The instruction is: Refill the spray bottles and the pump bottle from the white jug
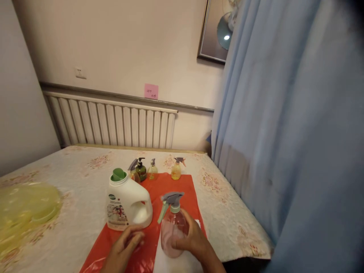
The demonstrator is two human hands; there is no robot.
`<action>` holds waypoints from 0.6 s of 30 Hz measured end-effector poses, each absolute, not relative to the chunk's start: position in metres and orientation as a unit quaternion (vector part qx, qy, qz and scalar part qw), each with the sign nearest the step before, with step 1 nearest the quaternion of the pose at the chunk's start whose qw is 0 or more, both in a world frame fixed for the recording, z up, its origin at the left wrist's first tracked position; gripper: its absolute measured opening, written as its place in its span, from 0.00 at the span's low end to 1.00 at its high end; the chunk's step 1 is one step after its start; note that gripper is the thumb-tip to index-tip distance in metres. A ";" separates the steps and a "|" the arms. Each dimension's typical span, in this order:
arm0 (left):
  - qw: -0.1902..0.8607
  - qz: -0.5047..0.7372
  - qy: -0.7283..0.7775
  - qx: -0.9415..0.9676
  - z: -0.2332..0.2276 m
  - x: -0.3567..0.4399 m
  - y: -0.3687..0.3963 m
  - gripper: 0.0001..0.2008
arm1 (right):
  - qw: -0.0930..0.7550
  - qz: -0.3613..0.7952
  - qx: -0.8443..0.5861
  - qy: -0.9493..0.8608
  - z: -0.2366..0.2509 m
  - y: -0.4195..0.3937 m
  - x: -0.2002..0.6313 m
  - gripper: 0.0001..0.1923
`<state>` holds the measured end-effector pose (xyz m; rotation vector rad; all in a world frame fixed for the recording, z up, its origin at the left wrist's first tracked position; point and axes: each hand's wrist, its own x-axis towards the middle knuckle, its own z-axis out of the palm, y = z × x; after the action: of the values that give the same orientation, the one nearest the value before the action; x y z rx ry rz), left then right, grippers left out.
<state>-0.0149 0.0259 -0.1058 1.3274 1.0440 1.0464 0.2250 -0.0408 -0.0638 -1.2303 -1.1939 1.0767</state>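
Right hand: my right hand [191, 237] wraps the round belly of the pink spray bottle [173, 231], fingers [178, 242] curled closed around its side, so the bottle stands upright and steady.
Spray bottle: it stands at the near edge of the red mat [170, 185], its base on a white cloth [170, 265], and its grey trigger head [170, 199] points left, away from my palm, which leaves the nozzle and lever free.
Left hand: my left hand [123, 248] lies flat on the red mat, fingers loosely bent and holding nothing; its fingertips are just beside the foot of the white detergent jug [127, 204], though I cannot tell whether they touch it.
Detergent jug: upright on the mat's left edge, green cap [118, 174] on, handle turned toward the spray bottle, just beside it.
Small bottles: a dark green pump bottle [140, 169], a pale spray bottle [152, 170] and a yellow spray bottle [176, 170] stand in a row at the mat's far edge, well apart from my hands, so the near part stays free for working.
Surface: the mat covers a flowered bedspread [71, 178], probably to catch drips.
Left side: a yellow plastic piece [25, 208] lies near the bed's left edge.
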 end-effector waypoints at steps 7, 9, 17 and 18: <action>0.390 0.412 0.577 0.587 -0.146 -0.092 0.054 0.20 | 0.558 0.429 -0.534 -0.469 -0.068 0.001 0.246 0.43; 0.336 0.414 0.605 0.591 -0.150 -0.107 0.060 0.18 | 0.566 0.424 -0.536 -0.461 -0.075 0.012 0.248 0.44; 0.171 0.348 0.652 0.652 -0.185 -0.119 0.082 0.14 | 0.563 0.386 -0.590 -0.431 -0.105 0.047 0.250 0.46; 0.165 0.345 0.652 0.655 -0.191 -0.117 0.085 0.14 | 0.564 0.374 -0.595 -0.433 -0.107 0.052 0.250 0.45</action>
<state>-0.1170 0.0848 -0.1908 1.8655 1.8574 0.9843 0.2503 0.0522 -0.1069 -1.4011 -1.0186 0.8798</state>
